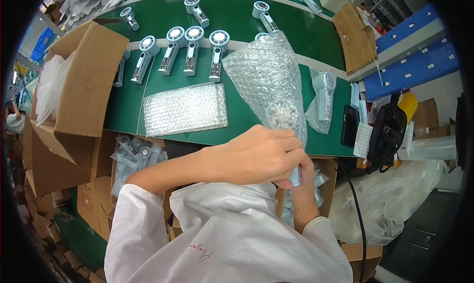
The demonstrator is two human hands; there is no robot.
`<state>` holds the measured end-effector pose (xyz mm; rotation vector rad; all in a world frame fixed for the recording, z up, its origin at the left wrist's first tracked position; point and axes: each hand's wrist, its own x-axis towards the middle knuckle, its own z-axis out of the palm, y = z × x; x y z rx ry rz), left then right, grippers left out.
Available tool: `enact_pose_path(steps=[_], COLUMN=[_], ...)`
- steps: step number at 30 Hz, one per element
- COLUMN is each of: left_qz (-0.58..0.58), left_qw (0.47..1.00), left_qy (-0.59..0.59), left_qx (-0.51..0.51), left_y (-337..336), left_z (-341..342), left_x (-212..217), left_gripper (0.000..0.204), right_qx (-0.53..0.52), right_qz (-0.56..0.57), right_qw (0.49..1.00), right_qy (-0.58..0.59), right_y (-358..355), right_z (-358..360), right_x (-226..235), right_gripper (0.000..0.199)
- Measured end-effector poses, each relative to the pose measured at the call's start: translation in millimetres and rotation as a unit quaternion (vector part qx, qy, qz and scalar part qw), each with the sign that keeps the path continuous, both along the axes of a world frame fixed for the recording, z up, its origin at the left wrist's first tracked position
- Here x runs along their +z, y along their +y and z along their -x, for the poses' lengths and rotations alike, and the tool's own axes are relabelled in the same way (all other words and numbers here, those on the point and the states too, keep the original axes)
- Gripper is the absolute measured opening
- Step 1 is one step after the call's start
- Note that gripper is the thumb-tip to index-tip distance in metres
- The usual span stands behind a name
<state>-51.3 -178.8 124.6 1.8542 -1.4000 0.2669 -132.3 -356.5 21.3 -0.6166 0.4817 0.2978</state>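
The left hand and right hand both grip the handle of 1 small fan, closed around it. Its long axis stands upright above the hands, head inside the bubble wrap bag, over the green tabletop edge.

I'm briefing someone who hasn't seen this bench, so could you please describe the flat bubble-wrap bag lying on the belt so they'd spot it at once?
Start at the green belt and find the row of four small handheld fans lying side by side. Just below them lies the flat bubble-wrap bag, an empty rectangle. Unlike the bag held upright in both hands, or the wrapped fan to its right, nothing is inside it.
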Motion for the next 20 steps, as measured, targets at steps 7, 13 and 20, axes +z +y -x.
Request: enact_pose_path(steps=[7,13,20], left_qz=[0.111,0.165,0.24], left_qw=[0.986,0.906,0.814], left_qy=[0.125,0.389,0.523], left_qx=[-0.008,-0.028,-0.081], left_y=[-12.3,-33.5,-51.0], left_z=[-13.5,-35.2,-39.2], left_x=[1.5,23.5,26.9], left_gripper=[0.011,0.018,0.024], right_qx=[0.105,0.044,0.012], right_qz=[0.161,0.214,0.097], right_qw=[0.972,0.939,0.932], right_qy=[-0.136,-0.267,-0.349], right_y=[-29.8,-78.1,-90.3], right_z=[-16.8,-13.0,-19.9], right_x=[56.9,57.7,122.2], right_gripper=[0.036,0.034,0.05])
